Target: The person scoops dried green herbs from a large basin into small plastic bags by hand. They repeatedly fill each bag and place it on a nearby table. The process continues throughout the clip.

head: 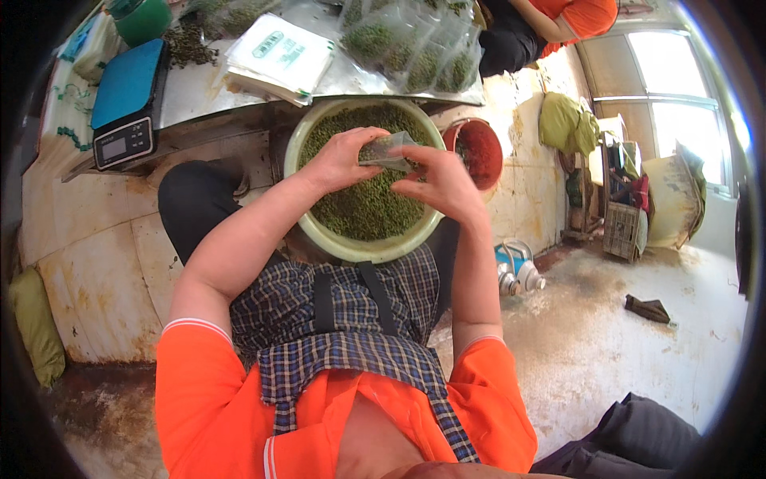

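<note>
A clear plastic bag (392,146) hangs between my hands, above a round pale-green basin (326,242) of small green peppercorn-like pieces (371,206). My left hand (344,158) grips the bag's left side, thumb below and fingers on top. Curled around the bag's right end is my right hand (440,179); whether its fingers pinch the plastic or hold some green pieces is hard to tell. On the metal table beyond lie a stack of flat printed bags (281,57) and several filled clear bags (413,51). A digital scale (128,102) with a blue top stands at the table's left.
A red bucket (479,152) stands right of the basin. Beyond the table's right end sits another person (553,24) in orange. Vacuum flasks (517,269) stand on the floor at right. A green container (137,21) and loose dark pieces (188,48) are near the scale.
</note>
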{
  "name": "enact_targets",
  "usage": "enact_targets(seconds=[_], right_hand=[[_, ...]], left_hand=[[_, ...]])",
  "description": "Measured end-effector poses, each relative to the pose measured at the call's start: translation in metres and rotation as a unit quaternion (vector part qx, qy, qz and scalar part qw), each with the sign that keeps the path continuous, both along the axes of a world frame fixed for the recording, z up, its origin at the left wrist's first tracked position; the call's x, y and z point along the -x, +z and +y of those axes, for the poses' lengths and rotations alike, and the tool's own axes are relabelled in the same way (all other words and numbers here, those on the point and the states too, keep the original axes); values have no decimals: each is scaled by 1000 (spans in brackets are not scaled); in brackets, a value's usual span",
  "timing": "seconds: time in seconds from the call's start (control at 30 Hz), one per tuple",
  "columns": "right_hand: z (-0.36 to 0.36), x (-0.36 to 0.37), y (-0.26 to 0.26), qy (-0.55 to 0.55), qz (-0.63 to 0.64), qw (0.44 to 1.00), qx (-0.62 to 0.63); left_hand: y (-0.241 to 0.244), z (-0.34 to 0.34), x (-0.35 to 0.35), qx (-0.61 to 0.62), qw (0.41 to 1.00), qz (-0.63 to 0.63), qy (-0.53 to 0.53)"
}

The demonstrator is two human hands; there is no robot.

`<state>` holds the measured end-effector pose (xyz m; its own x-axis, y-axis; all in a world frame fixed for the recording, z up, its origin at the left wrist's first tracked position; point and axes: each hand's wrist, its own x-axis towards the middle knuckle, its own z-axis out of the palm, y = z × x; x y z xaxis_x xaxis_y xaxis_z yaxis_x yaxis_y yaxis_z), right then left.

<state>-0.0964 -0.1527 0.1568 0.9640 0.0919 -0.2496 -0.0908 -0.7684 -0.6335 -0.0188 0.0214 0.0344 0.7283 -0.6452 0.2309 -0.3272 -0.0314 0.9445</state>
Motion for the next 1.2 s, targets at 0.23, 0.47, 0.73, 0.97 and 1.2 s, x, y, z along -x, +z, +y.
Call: enact_targets(seconds=[0.23,0.47,0.73,0.97,1.2], right_hand=[[16,-34,17,58,-154,985,59],[29,-171,65,73,-312,942,101],[14,-368,-49,123,-336,921,152],[67,-275,-6,69,-288,948,-117],[18,-89,-126,-24,-204,977,-59]], left_hand=[[26,21,-22,12,992,122,12],[66,79,-62,32,941,-7,337],[59,67,-69,-73,915,-171,359],[24,58,-72,-180,891,-232,345],[28,54,-75,-116,898,-181,385]])
